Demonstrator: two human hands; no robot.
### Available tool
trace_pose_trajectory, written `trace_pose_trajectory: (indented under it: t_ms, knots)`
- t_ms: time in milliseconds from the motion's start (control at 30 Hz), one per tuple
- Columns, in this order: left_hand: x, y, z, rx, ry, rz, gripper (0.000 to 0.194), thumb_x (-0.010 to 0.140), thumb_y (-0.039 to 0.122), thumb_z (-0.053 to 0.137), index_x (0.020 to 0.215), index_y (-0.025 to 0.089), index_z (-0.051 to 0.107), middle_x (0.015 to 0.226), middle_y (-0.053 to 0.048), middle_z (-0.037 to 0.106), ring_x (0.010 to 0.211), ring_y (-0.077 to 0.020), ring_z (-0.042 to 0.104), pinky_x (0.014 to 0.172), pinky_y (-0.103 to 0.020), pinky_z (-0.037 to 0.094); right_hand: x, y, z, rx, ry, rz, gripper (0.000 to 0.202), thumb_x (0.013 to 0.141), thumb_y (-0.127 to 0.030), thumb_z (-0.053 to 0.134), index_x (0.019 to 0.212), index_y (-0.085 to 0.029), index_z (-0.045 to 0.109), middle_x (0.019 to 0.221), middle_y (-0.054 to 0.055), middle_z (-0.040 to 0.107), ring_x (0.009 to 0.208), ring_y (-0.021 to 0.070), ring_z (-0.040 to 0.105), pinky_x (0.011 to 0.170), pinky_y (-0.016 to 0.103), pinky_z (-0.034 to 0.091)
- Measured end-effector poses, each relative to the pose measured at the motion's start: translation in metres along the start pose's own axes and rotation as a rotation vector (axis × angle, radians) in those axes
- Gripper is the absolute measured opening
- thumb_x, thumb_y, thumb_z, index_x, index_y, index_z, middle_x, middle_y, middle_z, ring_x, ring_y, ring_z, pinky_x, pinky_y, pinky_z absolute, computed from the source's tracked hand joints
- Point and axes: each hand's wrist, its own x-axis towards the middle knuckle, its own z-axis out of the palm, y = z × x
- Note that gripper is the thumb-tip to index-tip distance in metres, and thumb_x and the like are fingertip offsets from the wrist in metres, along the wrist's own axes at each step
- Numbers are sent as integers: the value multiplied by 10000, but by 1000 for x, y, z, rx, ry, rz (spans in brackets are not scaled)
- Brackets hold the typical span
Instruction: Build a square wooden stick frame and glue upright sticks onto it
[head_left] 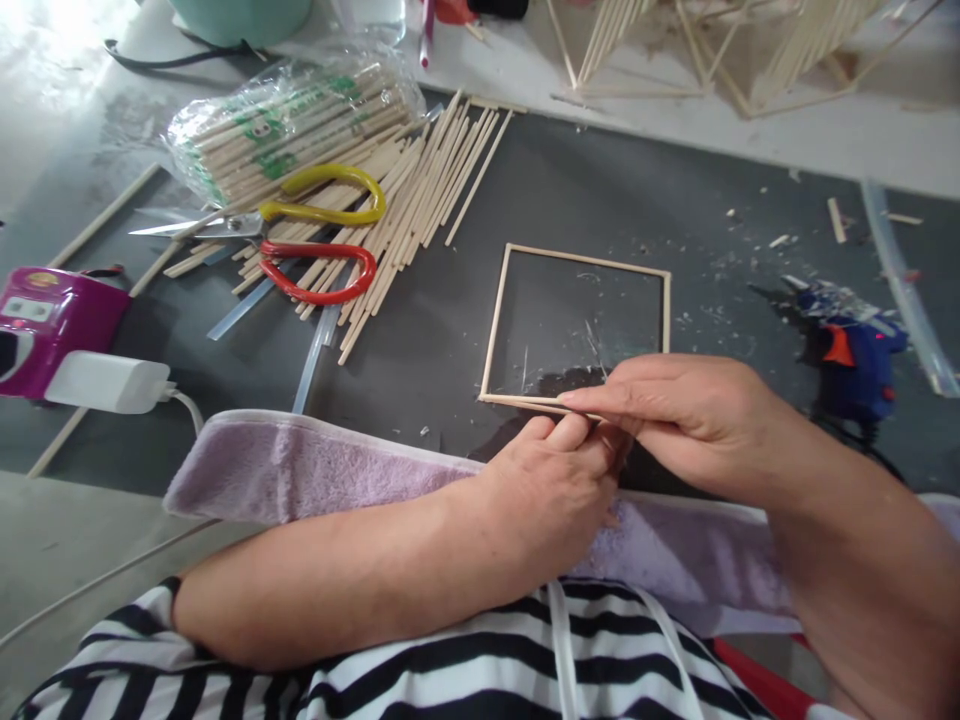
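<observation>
A square frame of thin wooden sticks (587, 258) lies flat on the dark board, its near side running under my fingers. My right hand (679, 405) pinches a wooden stick (525, 401) at that near side, between thumb and forefinger. Just below it, my left hand (555, 465) is closed, fingers curled up against the right one. Whatever the left fingers hold is hidden. To the right, a blue glue gun (855, 365) with an orange trigger rests on the board, bits of dried glue around its nozzle.
Scissors with yellow and red handles (319, 270) lie on a pile of loose sticks (420, 190), beside a plastic bag of sticks (292, 125). A purple socket block (67, 320) with a white charger (112, 382) sits left. Stick structures (645, 90) stand behind. A lilac towel (315, 465) lines the near edge.
</observation>
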Motion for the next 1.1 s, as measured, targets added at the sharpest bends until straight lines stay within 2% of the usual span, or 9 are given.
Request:
trace_pose_trajectory:
  t_ms: [100,200,333,433,500,667,733,967,1100]
  knots:
    - [0,0,1,6,-1,-2,476,1006,379,493,1365,89,609,1366,-108,609,1191,-275,499,931,-364,453,5,0,1,0,-15,51,470,838,-79,522,1178,-296,764,862,-10,743,744,124,688,637,213,502]
    - [-1,-1,3,3,5,-4,492,1011,367,482,1400,82,578,1378,-107,599,1158,-258,501,922,-355,449,10,0,2,85,-28,187,401,856,-133,530,1108,-295,797,834,-12,756,724,119,692,630,201,509]
    - [-2,-1,4,23,15,3,479,1012,349,474,1400,89,579,1351,-110,602,1162,-246,492,905,-335,441,13,2,3,275,-51,444,263,891,-291,600,1031,-282,822,950,11,794,792,159,727,676,224,557]
    - [-2,0,3,46,-8,4,464,1025,353,440,1388,107,591,1375,-126,578,1163,-241,490,873,-325,441,12,4,2,319,-53,510,242,875,-326,642,1033,-292,823,982,17,798,820,179,737,699,240,570]
    - [-2,1,2,55,-27,-3,465,1029,351,427,1395,110,585,1362,-136,580,1145,-238,494,843,-319,441,11,5,2,302,-46,463,247,881,-299,630,1037,-296,822,949,18,794,792,169,730,691,239,564]
    - [-1,0,-1,28,-42,-10,473,1024,352,441,1399,100,580,1336,-134,606,1118,-238,495,830,-329,452,7,4,1,148,-3,151,344,882,-167,574,1109,-296,798,870,16,724,733,125,678,631,222,514]
    - [-1,0,-1,28,-47,-4,443,1021,346,445,1358,116,619,1348,-127,607,1155,-252,490,852,-339,455,4,3,1,66,-13,71,359,907,-156,547,1136,-292,787,880,26,700,734,130,655,604,235,485]
    - [-2,1,2,70,-48,13,398,1019,351,449,1273,149,679,1359,-121,609,1287,-300,451,896,-358,454,1,0,0,-212,-41,-95,320,976,-220,493,1096,-302,778,787,43,634,673,169,504,604,321,357]
    - [-4,-2,-4,59,-41,64,378,1012,268,435,1286,135,659,1383,-118,598,1242,-269,505,942,-361,457,5,1,-1,-261,-65,-86,329,996,-262,467,1103,-332,770,758,36,621,664,169,488,610,324,350]
